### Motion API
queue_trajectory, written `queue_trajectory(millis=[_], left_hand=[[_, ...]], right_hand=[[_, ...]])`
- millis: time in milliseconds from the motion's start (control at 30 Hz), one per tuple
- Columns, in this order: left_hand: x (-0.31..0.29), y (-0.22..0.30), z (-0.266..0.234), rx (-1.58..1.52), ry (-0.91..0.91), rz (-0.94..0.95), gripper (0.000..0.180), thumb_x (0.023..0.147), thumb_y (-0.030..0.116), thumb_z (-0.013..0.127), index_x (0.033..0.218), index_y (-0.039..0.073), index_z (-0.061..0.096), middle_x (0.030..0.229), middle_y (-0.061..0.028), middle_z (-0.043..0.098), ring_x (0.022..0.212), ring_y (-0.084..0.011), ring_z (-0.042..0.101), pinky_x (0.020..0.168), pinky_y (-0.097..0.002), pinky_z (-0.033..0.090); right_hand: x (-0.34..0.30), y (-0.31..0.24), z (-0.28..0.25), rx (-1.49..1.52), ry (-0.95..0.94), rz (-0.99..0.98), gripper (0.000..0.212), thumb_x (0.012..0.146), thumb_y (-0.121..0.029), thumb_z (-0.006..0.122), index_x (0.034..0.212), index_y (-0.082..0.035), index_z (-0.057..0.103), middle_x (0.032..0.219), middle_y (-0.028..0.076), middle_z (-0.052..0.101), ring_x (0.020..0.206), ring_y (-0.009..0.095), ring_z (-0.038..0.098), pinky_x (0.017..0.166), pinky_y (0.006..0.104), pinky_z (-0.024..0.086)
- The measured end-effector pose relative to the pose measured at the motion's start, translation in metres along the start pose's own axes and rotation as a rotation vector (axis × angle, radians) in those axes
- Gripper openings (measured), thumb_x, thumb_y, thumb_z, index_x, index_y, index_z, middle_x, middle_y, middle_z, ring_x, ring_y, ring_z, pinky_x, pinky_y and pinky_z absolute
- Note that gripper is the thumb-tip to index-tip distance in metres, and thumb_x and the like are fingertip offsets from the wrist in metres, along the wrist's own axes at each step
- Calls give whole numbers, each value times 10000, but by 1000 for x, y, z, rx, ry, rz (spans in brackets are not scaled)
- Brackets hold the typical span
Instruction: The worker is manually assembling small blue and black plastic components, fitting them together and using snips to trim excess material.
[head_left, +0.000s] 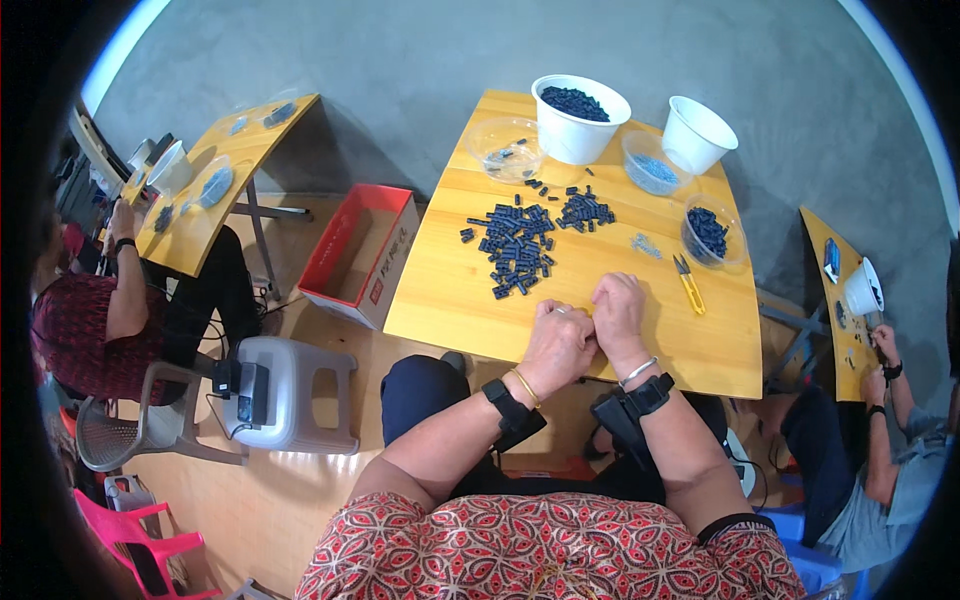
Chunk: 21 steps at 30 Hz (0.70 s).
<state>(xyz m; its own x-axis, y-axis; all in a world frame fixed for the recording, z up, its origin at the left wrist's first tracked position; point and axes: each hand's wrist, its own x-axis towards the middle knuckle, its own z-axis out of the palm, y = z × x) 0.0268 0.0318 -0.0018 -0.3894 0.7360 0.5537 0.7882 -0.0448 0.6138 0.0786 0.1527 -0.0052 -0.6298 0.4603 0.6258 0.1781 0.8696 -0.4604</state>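
Note:
My left hand (557, 345) and my right hand (620, 312) meet over the near edge of the wooden table (430, 300). Both have their fingers curled in and pressed together; whatever they hold is hidden. Just beyond them lies a heap of small black plastic pieces (515, 245), with a smaller cluster of the same pieces (585, 210) behind it. Yellow-handled thread snips (691, 288) rest to the right of my right hand. Between the snips and the black pieces is a little scatter of tiny silvery parts (646, 244).
Along the table's far side stand a white bucket of black pieces (575, 140), another white bucket (700, 135), a shallow clear bowl (490, 160) and clear tubs of pale-blue bits (655, 175) and black pieces (708, 232). A red box (330, 250) is on the floor; people work at side tables.

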Motion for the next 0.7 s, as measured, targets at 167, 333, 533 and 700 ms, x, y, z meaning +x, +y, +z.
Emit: queue_trajectory(millis=[167,333,533,700], left_hand=[[-1,-5,2,-32,-7,-34,95,608,48,614,562,67,533,576,-88,527,615,-267,518,707,-366,355],[3,-5,4,18,64,-6,90,597,36,608,553,66,536,574,-94,528,612,-271,519,702,-368,355],[1,-4,4,29,31,-17,93,602,44,612,554,59,534,585,-96,532,630,-274,519,708,-370,353],[1,-3,0,45,35,-29,88,603,43,628,551,53,558,602,-114,552,630,-286,534,681,-373,374]], right_hand=[[-1,-1,2,-18,-51,25,84,632,-31,500,560,-70,481,628,102,516,684,312,484,613,414,365],[4,-4,0,-95,-77,24,78,659,-53,522,588,-62,491,637,100,514,700,308,483,648,415,346],[0,1,3,-144,-104,7,91,683,-77,536,599,-63,505,653,97,523,694,302,481,649,412,338],[4,-4,-4,26,-81,33,35,701,-4,498,682,-28,515,701,122,539,718,304,505,662,409,384]])
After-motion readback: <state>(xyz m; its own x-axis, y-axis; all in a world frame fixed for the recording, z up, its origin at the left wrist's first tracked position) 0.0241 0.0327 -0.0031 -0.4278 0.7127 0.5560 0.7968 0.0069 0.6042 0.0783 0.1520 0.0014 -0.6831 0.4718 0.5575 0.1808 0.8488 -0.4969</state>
